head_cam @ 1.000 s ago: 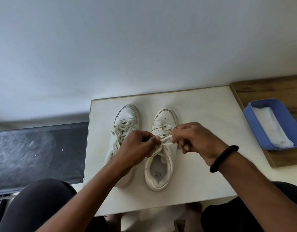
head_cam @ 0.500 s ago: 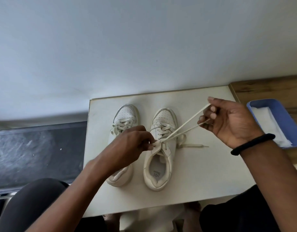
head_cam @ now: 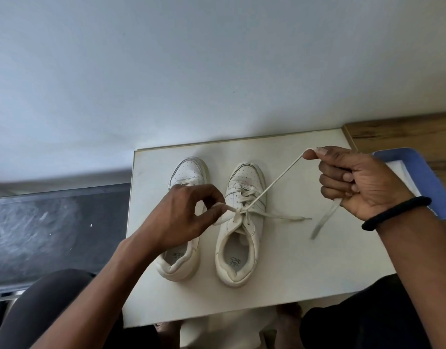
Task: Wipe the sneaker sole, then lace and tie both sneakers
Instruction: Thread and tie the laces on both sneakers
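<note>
step: tying the right-side sneaker (head_cam: 242,248); judged to be cinching the first crossing, bow not yet made
sneakers: both upright on the desk (head_cam: 305,260), toes away from the person, side by side, not touching; left-side sneaker (head_cam: 188,170) just beside the other
left hand (head_cam: 184,215): thumb and forefinger pinch the lace (head_cam: 277,182) just left of the knot (head_cam: 242,211), other fingers curled loosely
right hand (head_cam: 360,182): raised well right of the shoe, thumb and forefinger pinch the taut strand, remaining fingers curled round the lace; tail hangs out below the fist
loose end: a second strand lies flat on the desk to the right of the knot
do it well: pull both ends outward evenly and lower, so the crossing seats on the tongue; left pinch should hold firm near the knot; don't lift, or the shoe may slide or tip; leave enough tail for loops
hidden: left-side sneaker's laces are under the left hand, can't tell if tied
hard to see: what the left hand pinches is possibly a loop, maybe a flat end; the hanging tail is motion-blurred
cut off: blue tray (head_cam: 418,172) on the right partly behind the right hand, white sheet (head_cam: 398,167) inside barely shows
other: black wristband (head_cam: 395,212) on the right wrist; soles not visible, wipe state unknown
</note>
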